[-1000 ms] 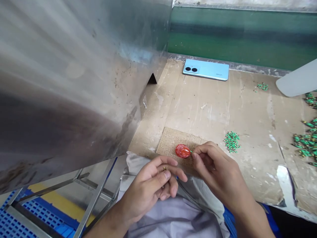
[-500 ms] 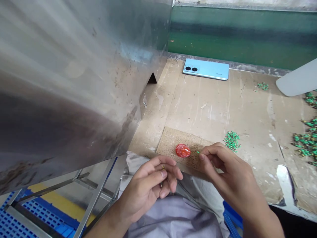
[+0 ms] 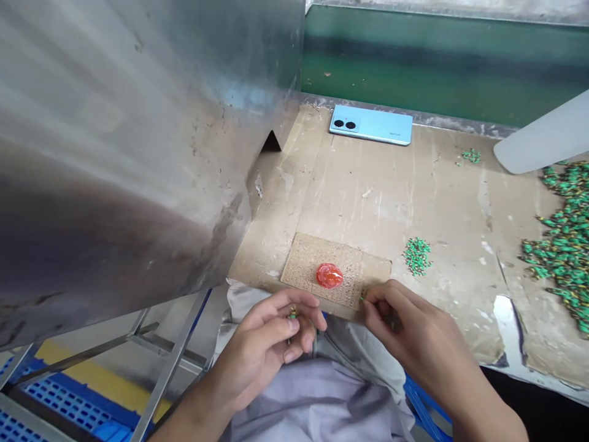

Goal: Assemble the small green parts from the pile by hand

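My left hand [image 3: 276, 334], palm up with fingers curled, holds a tiny green-and-gold piece [image 3: 292, 313] between thumb and fingers. To the right, my right hand [image 3: 409, 325] has thumb and forefinger pinched together on a tiny green piece [image 3: 362, 299], mostly hidden by the fingertips. That hand is at the lower right edge of a speckled cardboard sheet [image 3: 301, 261]. On the sheet lies a glossy red oval blob [image 3: 329, 276], apart from both hands. A small heap of tiny green pieces [image 3: 417, 256] lies just beyond my right hand.
A large pile of green-and-gold pieces [image 3: 564, 245] covers the table's right side, near a whitish rounded object [image 3: 543, 144]. A light blue phone [image 3: 377, 126] lies at the back, by a few green pieces [image 3: 471, 156]. A big metal panel [image 3: 138, 153] blocks the left.
The camera view has shifted rightward, showing more of the large pile. My right hand has come down slightly towards the cardboard's edge with its green piece. The left hand keeps its curled pose.
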A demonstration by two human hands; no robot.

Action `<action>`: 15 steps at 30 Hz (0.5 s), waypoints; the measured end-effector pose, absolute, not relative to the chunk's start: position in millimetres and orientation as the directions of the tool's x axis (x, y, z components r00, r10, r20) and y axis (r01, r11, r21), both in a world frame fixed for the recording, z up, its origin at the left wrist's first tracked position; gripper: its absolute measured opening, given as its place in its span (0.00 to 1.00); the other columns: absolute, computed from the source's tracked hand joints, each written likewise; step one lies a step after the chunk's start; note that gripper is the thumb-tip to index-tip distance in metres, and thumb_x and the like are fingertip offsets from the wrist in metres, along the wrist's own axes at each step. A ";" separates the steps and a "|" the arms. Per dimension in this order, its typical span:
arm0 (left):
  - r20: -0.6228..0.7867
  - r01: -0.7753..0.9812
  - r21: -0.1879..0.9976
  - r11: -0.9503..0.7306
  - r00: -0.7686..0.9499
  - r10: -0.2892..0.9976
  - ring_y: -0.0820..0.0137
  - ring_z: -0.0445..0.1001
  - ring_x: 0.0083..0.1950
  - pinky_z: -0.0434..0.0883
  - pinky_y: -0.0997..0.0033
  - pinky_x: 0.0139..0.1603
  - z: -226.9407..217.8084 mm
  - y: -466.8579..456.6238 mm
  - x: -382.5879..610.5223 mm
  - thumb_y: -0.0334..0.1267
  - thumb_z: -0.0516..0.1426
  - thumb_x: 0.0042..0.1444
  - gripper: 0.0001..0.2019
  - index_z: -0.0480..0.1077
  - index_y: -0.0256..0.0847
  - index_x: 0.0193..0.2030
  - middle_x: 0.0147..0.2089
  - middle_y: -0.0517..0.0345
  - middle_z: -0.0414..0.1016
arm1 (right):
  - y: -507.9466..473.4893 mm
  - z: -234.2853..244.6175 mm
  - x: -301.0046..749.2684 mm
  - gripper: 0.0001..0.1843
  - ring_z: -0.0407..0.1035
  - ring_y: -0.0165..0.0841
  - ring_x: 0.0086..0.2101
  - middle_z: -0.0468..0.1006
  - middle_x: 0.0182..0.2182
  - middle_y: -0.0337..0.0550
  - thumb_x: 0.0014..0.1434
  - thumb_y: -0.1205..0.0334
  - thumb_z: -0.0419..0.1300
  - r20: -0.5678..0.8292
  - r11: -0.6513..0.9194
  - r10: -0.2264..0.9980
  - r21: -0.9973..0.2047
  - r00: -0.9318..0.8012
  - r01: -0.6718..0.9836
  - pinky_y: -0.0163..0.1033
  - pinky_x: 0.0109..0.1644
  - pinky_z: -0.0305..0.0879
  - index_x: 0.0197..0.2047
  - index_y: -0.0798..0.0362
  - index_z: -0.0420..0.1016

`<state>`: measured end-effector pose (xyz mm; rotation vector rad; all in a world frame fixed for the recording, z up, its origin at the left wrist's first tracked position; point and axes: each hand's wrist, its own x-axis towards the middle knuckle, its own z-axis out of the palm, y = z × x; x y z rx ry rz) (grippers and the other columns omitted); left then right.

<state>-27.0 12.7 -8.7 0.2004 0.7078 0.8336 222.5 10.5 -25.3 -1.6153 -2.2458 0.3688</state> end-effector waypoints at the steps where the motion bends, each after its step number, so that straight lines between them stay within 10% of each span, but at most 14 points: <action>1: -0.498 -0.611 0.427 0.667 0.457 0.737 0.76 0.78 0.33 0.69 0.85 0.30 -8.2 12.7 -27.1 0.28 0.67 0.60 0.09 0.84 0.34 0.48 0.41 0.48 0.85 | 11.0 -25.8 222.5 0.10 0.69 0.29 0.22 0.72 0.27 0.34 0.74 0.59 0.54 0.126 0.314 0.949 -0.414 -0.288 0.854 0.35 0.26 0.63 0.38 0.47 0.67; 15: -0.452 -0.617 0.439 0.654 0.477 0.754 0.72 0.86 0.37 0.74 0.86 0.31 -5.3 13.3 -24.2 0.32 0.67 0.66 0.02 0.84 0.37 0.41 0.37 0.54 0.85 | 9.3 -22.3 224.6 0.08 0.69 0.29 0.22 0.72 0.27 0.34 0.72 0.62 0.56 0.095 0.287 0.956 -0.483 -0.277 0.827 0.35 0.26 0.63 0.37 0.48 0.69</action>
